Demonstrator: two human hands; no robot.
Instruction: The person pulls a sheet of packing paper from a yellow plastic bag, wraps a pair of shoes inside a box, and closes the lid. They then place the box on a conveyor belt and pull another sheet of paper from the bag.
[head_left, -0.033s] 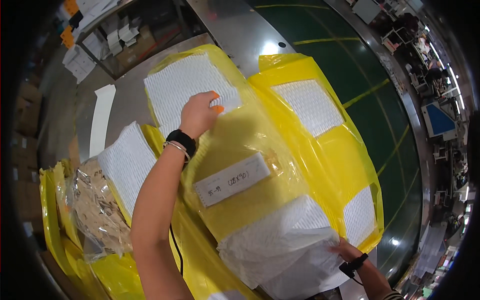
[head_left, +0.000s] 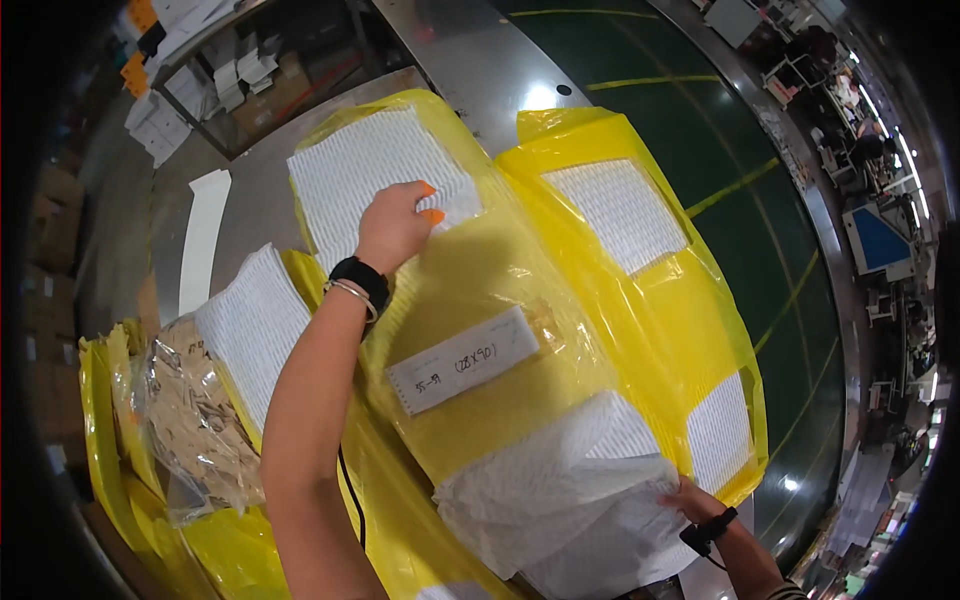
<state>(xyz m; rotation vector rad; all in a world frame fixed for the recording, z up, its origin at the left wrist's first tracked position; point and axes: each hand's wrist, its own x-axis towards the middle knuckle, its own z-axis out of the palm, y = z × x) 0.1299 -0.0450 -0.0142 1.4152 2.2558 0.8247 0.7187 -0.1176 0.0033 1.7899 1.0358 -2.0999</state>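
Two orange-tipped fingers of my left hand (head_left: pixel 393 228) pinch at a white striped sheet (head_left: pixel 365 165), which wrinkles between them. That sheet lies at the far end of a yellow plastic-wrapped bundle (head_left: pixel 460 270). My right hand (head_left: pixel 690 498), at the lower right, is closed on the edge of a thin, crumpled white sheet (head_left: pixel 570 490) over the bundle's near end; its fingers are partly hidden. Between my hands, a white paper label (head_left: pixel 463 360) with handwriting lies flat on the yellow plastic.
Another yellow-wrapped bundle (head_left: pixel 620 290) with white striped patches lies along the right. On the left are a striped stack (head_left: pixel 258 330) and a clear plastic bag of brown pieces (head_left: pixel 200 420). A white strip (head_left: pixel 205 235) rests on the metal table (head_left: pixel 265 195). Green flooring (head_left: pixel 690 130) lies beyond.
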